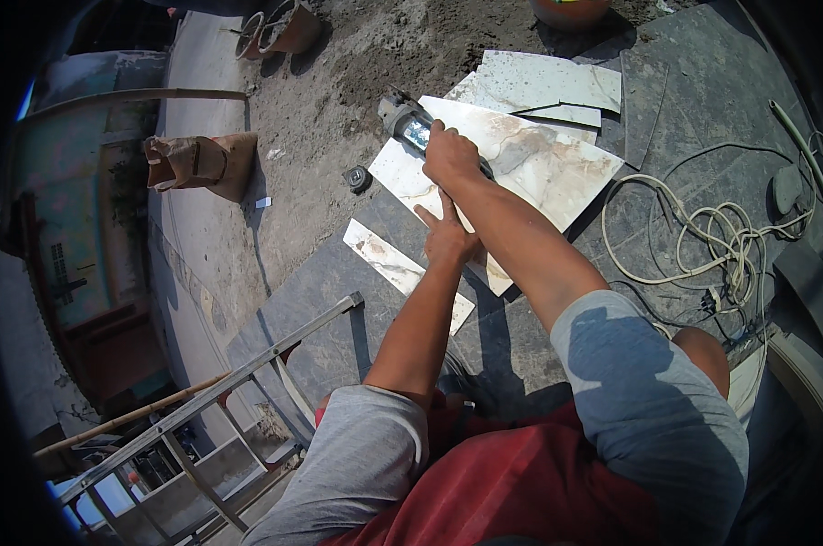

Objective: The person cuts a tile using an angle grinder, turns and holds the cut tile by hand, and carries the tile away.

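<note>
My right hand [451, 156] is wrapped round the body of an angle grinder [413, 127], whose head lies over the far left edge of a white marble-patterned tile [557, 168]. My right arm reaches across the tile and covers part of it. Close behind, my left hand [450, 241] rests on the tile's near left side with its fingers apart, holding nothing. The grinder's disc cannot be made out. A narrow cut strip of the same tile [384, 257] lies apart, to the left of my left hand.
A black tape measure [358, 179] lies left of the tile. More tile pieces [543, 82] lie beyond it. A cream cable [735, 246] coils on the right. An aluminium ladder [220, 387] lies at the lower left; a torn paper sack [202, 164] and buckets [289, 25] stand farther off.
</note>
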Demonstrator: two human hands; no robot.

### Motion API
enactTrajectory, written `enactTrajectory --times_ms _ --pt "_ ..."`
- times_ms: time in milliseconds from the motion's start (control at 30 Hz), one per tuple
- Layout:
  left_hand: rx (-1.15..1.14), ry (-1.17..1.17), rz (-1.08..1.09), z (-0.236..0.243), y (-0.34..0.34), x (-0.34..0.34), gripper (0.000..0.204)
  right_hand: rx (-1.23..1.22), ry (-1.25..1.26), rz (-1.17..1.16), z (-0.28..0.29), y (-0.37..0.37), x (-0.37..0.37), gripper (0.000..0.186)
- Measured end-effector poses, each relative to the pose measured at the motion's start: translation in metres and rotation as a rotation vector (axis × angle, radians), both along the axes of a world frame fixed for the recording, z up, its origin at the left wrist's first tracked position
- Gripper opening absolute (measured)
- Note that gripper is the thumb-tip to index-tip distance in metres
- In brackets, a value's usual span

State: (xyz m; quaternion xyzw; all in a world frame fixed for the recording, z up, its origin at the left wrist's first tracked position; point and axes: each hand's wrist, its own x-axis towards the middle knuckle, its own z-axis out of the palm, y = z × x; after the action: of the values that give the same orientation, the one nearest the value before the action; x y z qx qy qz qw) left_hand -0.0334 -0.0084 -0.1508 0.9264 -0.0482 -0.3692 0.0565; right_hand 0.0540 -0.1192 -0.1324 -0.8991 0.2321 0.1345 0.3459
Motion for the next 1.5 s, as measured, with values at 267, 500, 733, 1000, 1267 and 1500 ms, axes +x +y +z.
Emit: enactTrajectory --times_ms 267,500,733,1000,1267,1500 --pt "0.072 -0.085 0.008 -0.019 0.004 0.0 0.128 -0.012 0.017 -0.008 -0.001 0.0 -0.001 0.061" --pt "0.046 -0.084 0.001 -0.02 0.004 0.001 0.129 -0.032 0.006 -0.003 -0.001 0.001 -0.005 0.063" --pt "0.04 -0.051 0.094 -0.001 -0.002 -0.001 0.129 -0.021 0.014 0.008 0.0 0.0 -0.008 0.061" --pt "0.02 -0.1 0.072 -0.01 0.001 -0.003 0.129 -0.017 0.034 0.011 -0.001 0.0 -0.011 0.062" --pt "0.022 -0.144 0.156 -0.002 -0.001 -0.008 0.127 -0.027 0.033 -0.005 -0.001 0.0 -0.015 0.061" --pt "-0.003 -0.157 0.164 -0.002 -0.002 -0.008 0.127 -0.023 0.03 -0.003 -0.001 0.001 -0.019 0.061"
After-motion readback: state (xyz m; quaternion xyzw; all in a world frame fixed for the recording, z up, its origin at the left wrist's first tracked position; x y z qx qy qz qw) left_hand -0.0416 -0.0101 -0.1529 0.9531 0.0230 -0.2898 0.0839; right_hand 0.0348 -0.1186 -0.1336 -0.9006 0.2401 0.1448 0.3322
